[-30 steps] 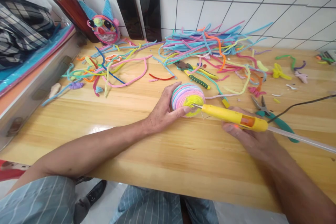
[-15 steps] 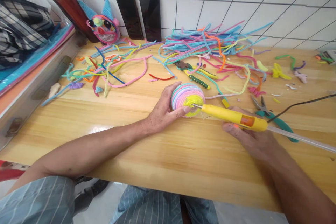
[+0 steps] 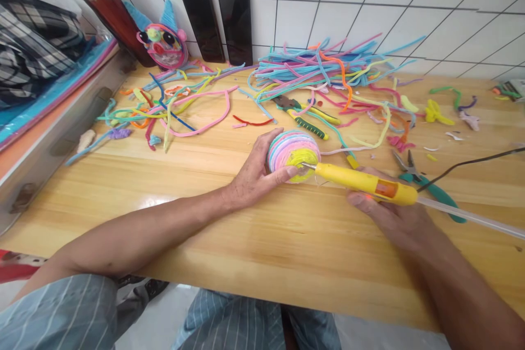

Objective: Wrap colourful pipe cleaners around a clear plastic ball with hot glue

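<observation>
A round ball wound with pipe cleaners in pink, blue and yellow rests in my left hand, with the thumb across its near side. My right hand is closed around a yellow hot glue gun, its fingers partly hidden beneath the body. The gun's metal tip touches or nearly touches the yellow patch of the ball. A clear glue stick sticks out of the gun's back end. Teal-handled pliers lie just beyond my right hand.
Loose pipe cleaners are heaped along the tiled wall. Green-and-yellow pliers lie in front of them. Two phones lean on the wall beside a pipe-cleaner figure and a red flask. A black cord runs off right.
Both hands, the ball and the glue gun keep practically the same place. The view has shifted very slightly.
</observation>
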`<action>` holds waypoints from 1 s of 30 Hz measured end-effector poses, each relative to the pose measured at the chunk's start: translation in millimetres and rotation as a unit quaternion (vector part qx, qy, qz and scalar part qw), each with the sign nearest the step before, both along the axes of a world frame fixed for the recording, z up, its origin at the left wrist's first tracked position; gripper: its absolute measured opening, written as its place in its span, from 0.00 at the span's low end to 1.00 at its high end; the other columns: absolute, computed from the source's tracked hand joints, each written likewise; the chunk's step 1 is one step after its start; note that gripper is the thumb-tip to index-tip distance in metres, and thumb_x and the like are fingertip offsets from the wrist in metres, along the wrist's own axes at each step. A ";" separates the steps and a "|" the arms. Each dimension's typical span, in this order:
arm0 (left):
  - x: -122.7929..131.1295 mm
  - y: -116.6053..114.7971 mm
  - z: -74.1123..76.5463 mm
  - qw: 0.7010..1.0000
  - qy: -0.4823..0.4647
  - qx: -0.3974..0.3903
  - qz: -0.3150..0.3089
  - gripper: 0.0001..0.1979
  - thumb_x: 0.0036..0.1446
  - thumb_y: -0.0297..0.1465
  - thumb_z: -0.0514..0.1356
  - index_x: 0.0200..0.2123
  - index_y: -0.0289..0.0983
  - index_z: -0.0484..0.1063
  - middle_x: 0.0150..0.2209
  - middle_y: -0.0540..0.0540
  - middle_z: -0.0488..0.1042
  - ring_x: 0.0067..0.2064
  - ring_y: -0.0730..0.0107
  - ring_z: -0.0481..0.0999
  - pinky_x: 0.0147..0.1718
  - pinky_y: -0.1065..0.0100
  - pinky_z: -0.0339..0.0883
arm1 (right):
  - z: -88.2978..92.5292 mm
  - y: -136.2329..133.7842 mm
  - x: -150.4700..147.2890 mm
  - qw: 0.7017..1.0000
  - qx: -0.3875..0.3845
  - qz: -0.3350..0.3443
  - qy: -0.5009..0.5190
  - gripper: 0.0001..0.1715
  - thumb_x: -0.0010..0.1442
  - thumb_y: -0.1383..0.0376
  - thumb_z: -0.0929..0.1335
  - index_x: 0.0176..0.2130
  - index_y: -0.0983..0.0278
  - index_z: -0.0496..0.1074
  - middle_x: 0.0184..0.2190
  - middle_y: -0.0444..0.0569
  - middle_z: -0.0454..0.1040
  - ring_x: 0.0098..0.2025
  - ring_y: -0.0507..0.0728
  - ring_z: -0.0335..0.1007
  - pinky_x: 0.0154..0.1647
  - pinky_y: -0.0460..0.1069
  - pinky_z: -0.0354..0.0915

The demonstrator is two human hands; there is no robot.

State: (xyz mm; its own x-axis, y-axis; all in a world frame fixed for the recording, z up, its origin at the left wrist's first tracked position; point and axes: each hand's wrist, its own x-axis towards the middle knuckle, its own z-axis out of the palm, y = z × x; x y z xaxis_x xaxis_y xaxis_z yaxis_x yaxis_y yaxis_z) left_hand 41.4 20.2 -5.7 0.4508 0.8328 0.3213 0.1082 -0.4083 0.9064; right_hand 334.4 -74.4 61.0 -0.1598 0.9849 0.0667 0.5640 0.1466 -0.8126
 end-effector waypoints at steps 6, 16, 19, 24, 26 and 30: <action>0.6 0.0 -0.4 1.000 -0.005 -0.007 -0.006 0.43 0.67 0.50 0.71 0.77 0.46 0.58 0.76 0.34 0.64 0.77 0.42 0.66 0.78 0.37 0.60 | 0.6 -1.1 -0.1 1.000 -0.013 -0.002 0.002 0.23 0.71 0.44 0.72 0.34 0.56 0.75 0.27 0.40 0.71 0.27 0.54 0.66 0.28 0.50 0.64; 1.6 0.3 -2.3 1.000 -0.015 -0.007 -0.007 0.43 0.67 0.51 0.71 0.77 0.46 0.57 0.75 0.34 0.65 0.77 0.42 0.66 0.78 0.36 0.60 | -0.2 0.2 0.2 1.000 -0.007 -0.003 -0.005 0.24 0.71 0.43 0.72 0.33 0.57 0.75 0.27 0.41 0.70 0.28 0.54 0.67 0.29 0.50 0.64; 1.7 0.1 -1.5 1.000 -0.012 -0.011 -0.007 0.44 0.67 0.51 0.71 0.77 0.45 0.57 0.75 0.33 0.64 0.78 0.41 0.65 0.78 0.35 0.60 | -0.3 0.0 0.0 1.000 -0.005 0.002 -0.004 0.23 0.72 0.44 0.72 0.34 0.57 0.75 0.28 0.41 0.71 0.28 0.54 0.67 0.29 0.50 0.65; 1.8 0.2 -1.3 1.000 -0.011 -0.015 -0.008 0.45 0.67 0.51 0.71 0.77 0.44 0.57 0.76 0.32 0.64 0.78 0.40 0.65 0.78 0.35 0.60 | 1.8 0.1 -1.5 1.000 -0.005 -0.001 -0.004 0.23 0.72 0.44 0.72 0.33 0.57 0.74 0.27 0.41 0.70 0.27 0.54 0.65 0.28 0.50 0.64; 1.8 0.4 -2.1 1.000 -0.012 -0.015 -0.007 0.45 0.66 0.51 0.71 0.77 0.45 0.57 0.76 0.33 0.64 0.78 0.40 0.65 0.79 0.35 0.59 | 3.0 0.4 -2.5 1.000 -0.003 -0.004 -0.007 0.24 0.71 0.44 0.72 0.32 0.57 0.74 0.26 0.41 0.70 0.27 0.54 0.66 0.28 0.50 0.64; 1.9 0.7 -3.3 1.000 -0.016 -0.013 -0.006 0.44 0.66 0.51 0.71 0.77 0.46 0.57 0.76 0.34 0.64 0.77 0.41 0.65 0.78 0.35 0.60 | 4.2 0.8 -3.0 1.000 -0.008 -0.009 -0.006 0.24 0.70 0.43 0.72 0.32 0.56 0.75 0.26 0.42 0.71 0.27 0.55 0.67 0.28 0.51 0.65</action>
